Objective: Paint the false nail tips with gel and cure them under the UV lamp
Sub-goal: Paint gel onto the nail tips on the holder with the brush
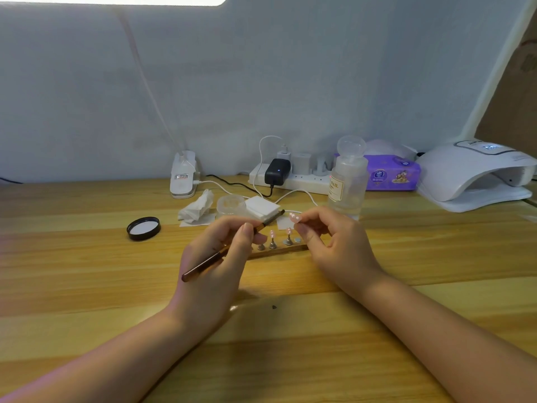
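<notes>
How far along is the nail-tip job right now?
Mid-painting. Done: two pink tips stand on pegs in the wooden holder, apparently already coated. In hand: the left hand grips the brush, and the right hand pinches another nail tip near the bristles. Left: at least one peg base is bare, and nothing sits under the UV lamp, so curing looks still to come.

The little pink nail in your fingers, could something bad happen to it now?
Maybe. The right hand only pinches the nail tip by its fingertips, so it could slip and fall onto the table. The brush in the left hand is very close, so a shaky stroke might smear gel on the fingers. The hands also hover over the nail stands and might knock them.
</notes>
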